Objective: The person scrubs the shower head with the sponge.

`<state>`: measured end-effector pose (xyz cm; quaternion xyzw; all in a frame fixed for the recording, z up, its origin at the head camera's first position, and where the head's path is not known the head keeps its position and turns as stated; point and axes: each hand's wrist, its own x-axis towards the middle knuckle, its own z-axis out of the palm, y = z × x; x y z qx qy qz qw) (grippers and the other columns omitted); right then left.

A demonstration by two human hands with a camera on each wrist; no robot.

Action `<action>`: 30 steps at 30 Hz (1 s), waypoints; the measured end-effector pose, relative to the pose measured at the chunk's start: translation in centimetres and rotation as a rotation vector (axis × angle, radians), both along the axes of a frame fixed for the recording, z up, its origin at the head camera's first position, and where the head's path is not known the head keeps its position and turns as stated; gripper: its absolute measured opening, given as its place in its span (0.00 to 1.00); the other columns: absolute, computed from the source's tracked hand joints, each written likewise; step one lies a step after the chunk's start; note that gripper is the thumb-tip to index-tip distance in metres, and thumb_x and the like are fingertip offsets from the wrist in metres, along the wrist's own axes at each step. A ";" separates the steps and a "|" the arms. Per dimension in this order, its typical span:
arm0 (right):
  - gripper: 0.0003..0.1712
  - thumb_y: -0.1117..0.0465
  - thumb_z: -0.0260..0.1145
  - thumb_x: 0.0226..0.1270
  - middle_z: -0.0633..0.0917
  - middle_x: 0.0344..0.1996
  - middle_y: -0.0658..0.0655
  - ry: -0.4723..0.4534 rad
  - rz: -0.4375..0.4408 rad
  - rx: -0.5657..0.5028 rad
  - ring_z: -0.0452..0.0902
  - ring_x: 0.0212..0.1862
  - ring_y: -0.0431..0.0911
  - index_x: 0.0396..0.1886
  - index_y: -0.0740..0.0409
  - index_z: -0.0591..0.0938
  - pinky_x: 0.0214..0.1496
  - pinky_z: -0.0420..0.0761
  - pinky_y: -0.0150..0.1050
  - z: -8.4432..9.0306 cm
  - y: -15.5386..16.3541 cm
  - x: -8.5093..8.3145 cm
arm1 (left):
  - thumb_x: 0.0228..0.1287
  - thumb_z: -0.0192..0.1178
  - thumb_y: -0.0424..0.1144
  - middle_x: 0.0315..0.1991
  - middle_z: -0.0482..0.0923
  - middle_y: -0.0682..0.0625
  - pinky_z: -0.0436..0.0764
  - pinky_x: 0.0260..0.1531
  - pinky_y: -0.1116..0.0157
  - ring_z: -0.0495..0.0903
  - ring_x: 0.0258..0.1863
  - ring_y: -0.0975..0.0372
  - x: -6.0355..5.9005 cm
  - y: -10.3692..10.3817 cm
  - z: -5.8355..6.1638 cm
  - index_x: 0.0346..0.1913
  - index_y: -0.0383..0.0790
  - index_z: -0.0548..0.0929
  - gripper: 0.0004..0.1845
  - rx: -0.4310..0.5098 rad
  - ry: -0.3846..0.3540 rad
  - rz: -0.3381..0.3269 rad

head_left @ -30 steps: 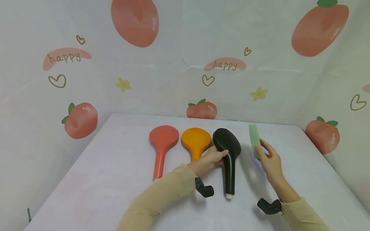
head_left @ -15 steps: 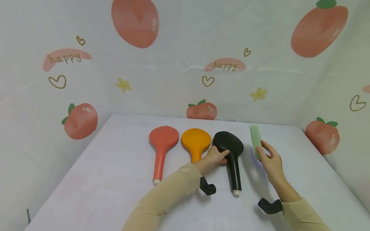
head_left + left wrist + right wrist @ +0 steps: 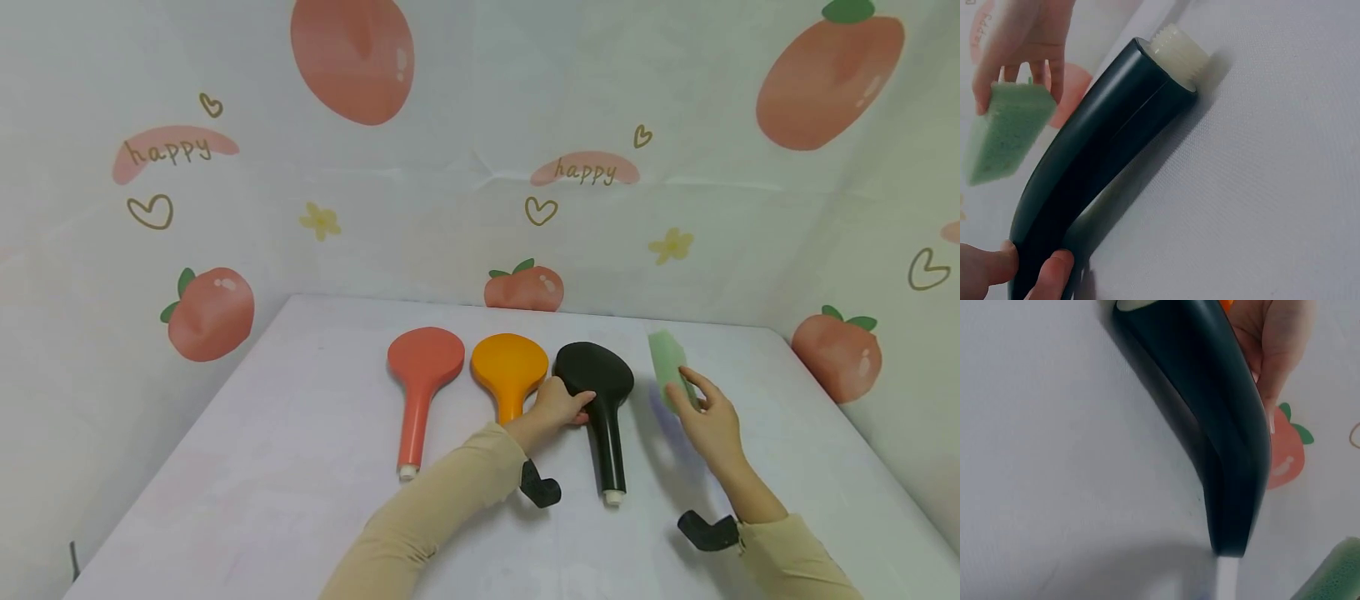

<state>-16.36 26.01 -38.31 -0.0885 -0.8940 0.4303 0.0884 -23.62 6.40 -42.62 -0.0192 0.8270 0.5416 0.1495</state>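
Note:
My left hand (image 3: 558, 406) pinches the neck of a black handheld shower head (image 3: 594, 369), thumb on one side and fingers on the other. Its round head points to the back, and a white threaded end (image 3: 1179, 55) sticks out of the handle. To the right, my right hand (image 3: 712, 423) holds a pale green sponge (image 3: 664, 360) between thumb and fingers, beside the shower head and above the table. The left wrist view shows the sponge (image 3: 1013, 131) from its broad face behind the handle. Only a corner of the sponge (image 3: 1335, 575) enters the right wrist view.
An orange shower head (image 3: 510, 362) lies just left of the black one, its handle partly covered by my left arm. Further left lies a red shower head (image 3: 426, 357). All are on a white table (image 3: 285, 467) before a fruit-printed cloth backdrop (image 3: 427, 200).
The black shower head has turned, its handle end swinging to the right and its head coming slightly nearer. My right hand has shifted a little right and down, turning the sponge.

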 end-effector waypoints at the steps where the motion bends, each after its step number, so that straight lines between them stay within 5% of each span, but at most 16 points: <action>1: 0.34 0.46 0.52 0.69 0.59 0.69 0.70 0.001 0.003 0.024 0.63 0.62 0.70 0.69 0.59 0.62 0.46 0.79 0.48 0.0 0.1 -0.1 | 0.59 0.64 0.46 0.18 0.82 0.44 0.80 0.29 0.76 0.85 0.20 0.60 0.0 0.0 -0.1 0.46 0.27 0.73 0.24 -0.015 0.008 -0.010; 5: 0.33 0.48 0.53 0.69 0.61 0.66 0.74 -0.016 0.044 0.132 0.57 0.64 0.71 0.66 0.63 0.65 0.59 0.66 0.66 -0.3 0.8 -0.2 | 0.60 0.62 0.46 0.18 0.79 0.47 0.80 0.28 0.75 0.83 0.19 0.62 -0.4 0.0 -1.0 0.51 0.27 0.71 0.26 -0.032 -0.021 -0.044; 14: 0.30 0.51 0.55 0.68 0.66 0.60 0.79 -0.035 0.128 0.296 0.60 0.61 0.72 0.60 0.69 0.69 0.59 0.64 0.66 -0.9 1.8 -0.5 | 0.63 0.59 0.43 0.17 0.79 0.49 0.81 0.24 0.74 0.79 0.15 0.66 -0.7 -0.5 -2.3 0.46 0.30 0.73 0.18 0.033 -0.053 -0.063; 19: 0.29 0.53 0.57 0.66 0.69 0.56 0.80 -0.033 0.150 0.401 0.63 0.58 0.74 0.57 0.72 0.70 0.57 0.66 0.66 -1.4 2.3 -0.7 | 0.65 0.57 0.40 0.24 0.80 0.50 0.80 0.23 0.75 0.78 0.16 0.67 -0.4 -1.2 -2.4 0.53 0.30 0.71 0.19 0.117 -0.076 -0.078; 30: 0.30 0.55 0.63 0.58 0.69 0.55 0.79 -0.102 0.184 0.569 0.65 0.50 0.78 0.56 0.70 0.71 0.44 0.70 0.70 -1.8 2.0 -0.4 | 0.67 0.54 0.38 0.36 0.83 0.47 0.84 0.32 0.70 0.82 0.27 0.64 1.2 -4.3 0.5 0.46 0.37 0.76 0.09 0.208 -0.089 -0.205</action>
